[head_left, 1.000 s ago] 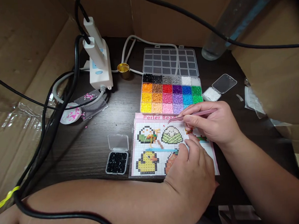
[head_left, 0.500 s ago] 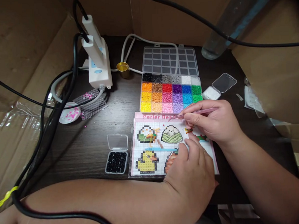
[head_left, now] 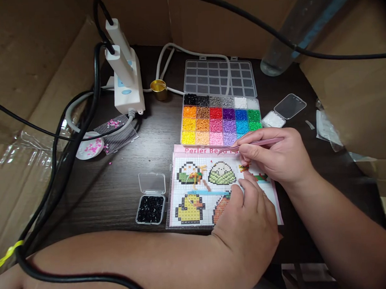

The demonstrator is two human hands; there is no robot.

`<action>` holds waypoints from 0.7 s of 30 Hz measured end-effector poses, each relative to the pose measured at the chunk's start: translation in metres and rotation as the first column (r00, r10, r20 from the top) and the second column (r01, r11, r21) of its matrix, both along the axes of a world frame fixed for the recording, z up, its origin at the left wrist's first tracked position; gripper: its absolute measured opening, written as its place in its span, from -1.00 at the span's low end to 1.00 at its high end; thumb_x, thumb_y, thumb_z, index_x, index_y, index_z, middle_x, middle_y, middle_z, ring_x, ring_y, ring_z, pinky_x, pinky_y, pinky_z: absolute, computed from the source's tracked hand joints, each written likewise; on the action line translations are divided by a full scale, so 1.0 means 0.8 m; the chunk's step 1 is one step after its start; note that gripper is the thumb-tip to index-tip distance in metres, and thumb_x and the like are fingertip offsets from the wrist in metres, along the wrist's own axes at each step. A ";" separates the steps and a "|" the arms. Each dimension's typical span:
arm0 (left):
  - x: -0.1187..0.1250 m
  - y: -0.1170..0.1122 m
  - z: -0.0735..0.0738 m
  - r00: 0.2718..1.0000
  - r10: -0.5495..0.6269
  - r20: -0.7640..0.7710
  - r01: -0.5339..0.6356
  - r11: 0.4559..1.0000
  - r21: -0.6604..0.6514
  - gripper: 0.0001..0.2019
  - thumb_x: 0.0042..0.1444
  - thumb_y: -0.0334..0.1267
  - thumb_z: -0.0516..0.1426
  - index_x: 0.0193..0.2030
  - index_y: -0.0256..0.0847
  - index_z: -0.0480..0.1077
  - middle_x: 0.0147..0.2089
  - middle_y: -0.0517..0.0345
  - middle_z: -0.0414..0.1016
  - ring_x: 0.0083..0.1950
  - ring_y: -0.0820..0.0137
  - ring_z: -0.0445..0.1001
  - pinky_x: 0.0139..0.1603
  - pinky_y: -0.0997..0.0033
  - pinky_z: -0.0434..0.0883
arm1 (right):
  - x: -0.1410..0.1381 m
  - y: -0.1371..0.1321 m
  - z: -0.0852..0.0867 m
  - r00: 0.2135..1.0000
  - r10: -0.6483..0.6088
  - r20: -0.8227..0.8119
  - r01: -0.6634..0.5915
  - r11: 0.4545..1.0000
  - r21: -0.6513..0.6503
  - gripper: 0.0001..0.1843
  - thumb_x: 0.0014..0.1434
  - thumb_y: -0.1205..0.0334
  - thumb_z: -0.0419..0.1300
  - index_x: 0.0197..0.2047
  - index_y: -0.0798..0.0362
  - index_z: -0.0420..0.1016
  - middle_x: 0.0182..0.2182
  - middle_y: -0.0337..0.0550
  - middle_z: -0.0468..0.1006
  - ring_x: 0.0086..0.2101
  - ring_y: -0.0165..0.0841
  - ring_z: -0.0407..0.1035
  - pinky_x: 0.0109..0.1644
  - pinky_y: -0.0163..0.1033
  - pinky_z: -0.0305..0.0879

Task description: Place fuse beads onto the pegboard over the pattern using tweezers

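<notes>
Tweezers (head_left: pixel 260 143) pinched in right hand (head_left: pixel 276 153), tip near small red bead (head_left: pixel 211 161) on pegboard (head_left: pixel 210 207), below frame centre. Left hand (head_left: pixel 249 218) rests on pegboard; grip hidden, cannot tell. Palm slip could shift pegboard, upset bead.

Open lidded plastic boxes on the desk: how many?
3. A large compartment case beyond the patterned sheet, a small box of black beads left of that sheet, and a small box with white contents right of the case. More could be hidden behind the left forearm.
</notes>
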State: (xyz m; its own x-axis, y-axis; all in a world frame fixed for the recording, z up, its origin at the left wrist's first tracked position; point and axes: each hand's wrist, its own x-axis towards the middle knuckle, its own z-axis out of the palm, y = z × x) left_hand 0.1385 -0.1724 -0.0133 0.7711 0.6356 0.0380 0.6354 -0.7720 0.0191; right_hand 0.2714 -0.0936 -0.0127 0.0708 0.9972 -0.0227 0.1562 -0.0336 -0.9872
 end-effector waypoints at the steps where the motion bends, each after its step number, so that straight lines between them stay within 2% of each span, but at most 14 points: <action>1: 0.000 0.000 0.000 1.000 0.002 0.000 -0.002 1.000 0.001 -0.32 0.16 0.16 0.09 0.20 -0.42 0.39 0.26 -0.37 0.34 0.21 0.01 0.36 0.08 0.15 0.28 | 0.000 0.000 0.000 1.000 -0.003 -0.004 0.003 1.000 0.001 -0.93 -0.01 0.29 0.40 -0.40 0.09 0.65 -0.59 -0.19 0.57 -0.61 -0.44 0.39 -0.55 -0.32 0.34; 5: 0.001 -0.004 -0.001 1.000 0.019 0.021 -0.019 1.000 0.020 -0.33 0.16 0.13 0.10 0.19 -0.44 0.40 0.26 -0.38 0.34 0.22 0.00 0.36 0.10 0.14 0.28 | 0.001 0.000 -0.001 1.000 -0.005 -0.013 0.005 1.000 0.000 -0.93 -0.01 0.29 0.41 -0.40 0.10 0.65 -0.57 -0.18 0.57 -0.61 -0.44 0.39 -0.55 -0.31 0.34; 12: 0.002 -0.009 -0.001 0.998 0.043 0.050 -0.045 0.998 0.045 -0.43 0.21 -0.04 0.06 0.20 -0.48 0.39 0.26 -0.35 0.34 0.23 0.00 0.36 0.13 0.12 0.28 | 0.003 0.000 -0.006 1.000 0.011 -0.014 -0.011 1.000 0.025 -0.91 0.01 0.26 0.41 -0.37 0.08 0.65 -0.55 -0.18 0.57 -0.59 -0.42 0.40 -0.52 -0.27 0.37; 21: 0.003 -0.005 -0.001 0.999 0.024 0.031 -0.025 0.999 0.025 -0.45 0.23 -0.08 0.04 0.20 -0.48 0.39 0.25 -0.36 0.35 0.21 0.01 0.38 0.09 0.14 0.31 | 0.002 0.000 -0.005 1.000 0.003 -0.020 -0.003 1.000 0.019 -0.91 -0.01 0.27 0.41 -0.38 0.08 0.65 -0.56 -0.17 0.57 -0.60 -0.42 0.39 -0.53 -0.27 0.36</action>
